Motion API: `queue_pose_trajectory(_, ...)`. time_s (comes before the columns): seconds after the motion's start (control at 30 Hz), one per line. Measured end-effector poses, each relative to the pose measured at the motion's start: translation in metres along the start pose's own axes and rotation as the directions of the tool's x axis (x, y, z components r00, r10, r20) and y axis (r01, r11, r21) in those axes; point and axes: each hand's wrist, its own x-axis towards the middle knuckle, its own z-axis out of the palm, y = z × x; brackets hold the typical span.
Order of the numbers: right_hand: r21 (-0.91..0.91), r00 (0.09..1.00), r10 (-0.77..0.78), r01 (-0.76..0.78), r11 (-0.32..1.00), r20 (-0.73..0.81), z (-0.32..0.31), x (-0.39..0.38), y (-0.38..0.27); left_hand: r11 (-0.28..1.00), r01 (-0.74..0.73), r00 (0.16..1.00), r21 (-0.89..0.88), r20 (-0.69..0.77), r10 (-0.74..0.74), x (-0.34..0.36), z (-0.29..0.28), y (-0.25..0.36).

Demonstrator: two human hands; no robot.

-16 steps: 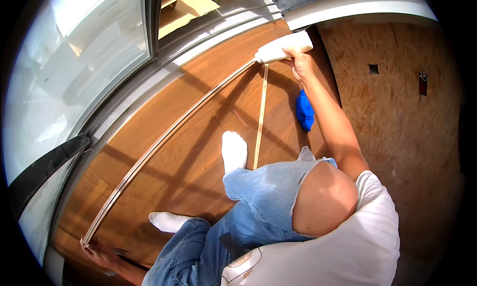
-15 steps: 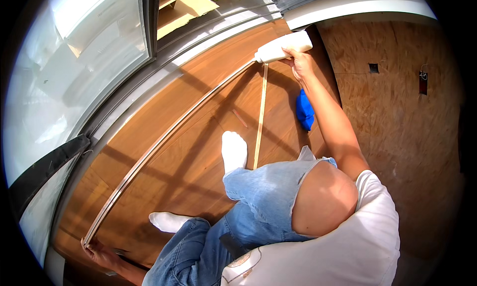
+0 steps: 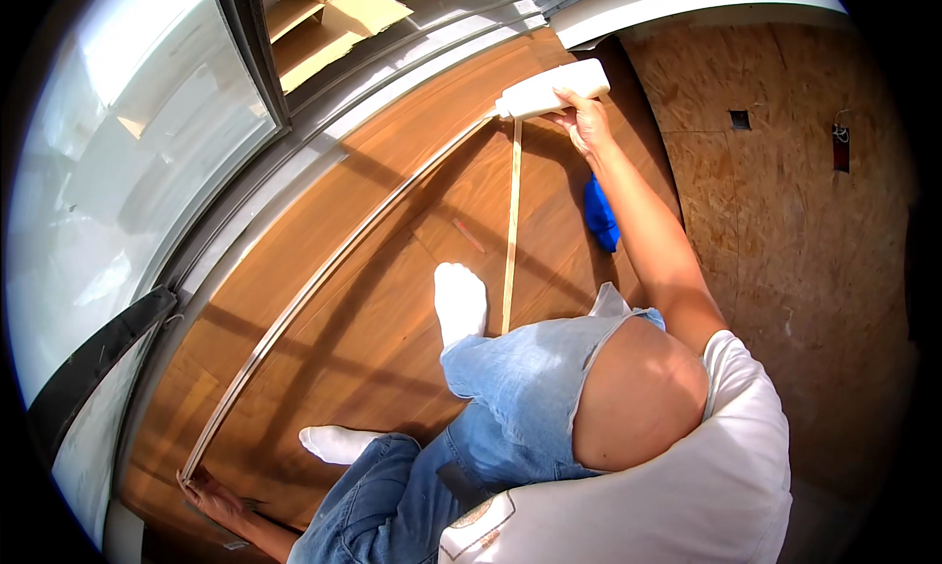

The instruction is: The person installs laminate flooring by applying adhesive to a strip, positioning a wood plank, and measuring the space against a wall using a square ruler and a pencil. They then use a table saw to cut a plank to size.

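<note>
A long, thin strip of trim [image 3: 324, 272] runs diagonally across the wooden floor from lower left to upper right. Its near end is gripped in my left hand [image 3: 218, 499], low at the left. My right hand [image 3: 586, 121] is wrapped round a white squeeze bottle [image 3: 554, 88], which lies tilted almost level. The bottle's nozzle meets the far end of the strip; whether anything comes out is too small to tell. A second, shorter pale wood strip [image 3: 513, 226] lies on the floor between that far end and my knee.
A blue cloth-like item [image 3: 600, 216] sits beside my right forearm. On the floorboards [image 3: 392, 299] lies a small reddish stick, perhaps a pencil [image 3: 468, 235]. Glass door panels [image 3: 157, 152] and a track edge the left. Cardboard [image 3: 343, 25] stands beyond; bare plywood [image 3: 756, 230] is at the right.
The whole view has turned slightly. Both hands keep their holds, and the bottle's nozzle stays at the strip's far end.
</note>
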Motion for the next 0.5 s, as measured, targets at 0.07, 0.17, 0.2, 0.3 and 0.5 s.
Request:
queue_pose_trajectory(0.07, -0.013, 1.0, 0.001, -0.001, 1.0, -0.005, -0.001, 0.0, -0.002, 0.999, 0.018, 1.0, 0.031, -0.021, -0.018, -0.001, 0.009, 0.002)
queue_pose_trajectory(0.17, -0.03, 1.0, 0.006, -0.006, 1.0, -0.009, 0.001, 0.003, -0.004, 0.998, 0.035, 0.995, 0.059, -0.091, -0.029, 0.001, 0.012, 0.002)
queue_pose_trajectory(0.2, -0.031, 1.0, 0.005, -0.005, 0.999, 0.001, 0.004, 0.007, -0.003, 0.998, 0.024, 0.995, 0.051, -0.096, -0.019, 0.004, -0.003, -0.001)
queue_pose_trajectory(0.3, -0.047, 1.0, 0.003, -0.003, 0.999, -0.005, 0.0, 0.018, -0.001, 0.999, 0.021, 0.991, 0.046, -0.133, -0.015, 0.007, -0.007, -0.004)
queue_pose_trajectory(0.5, -0.035, 1.0, 0.017, -0.018, 0.999, -0.018, -0.013, 0.018, -0.002, 0.987, -0.117, 0.941, -0.108, 0.306, 0.145, -0.027, 0.103, 0.023)
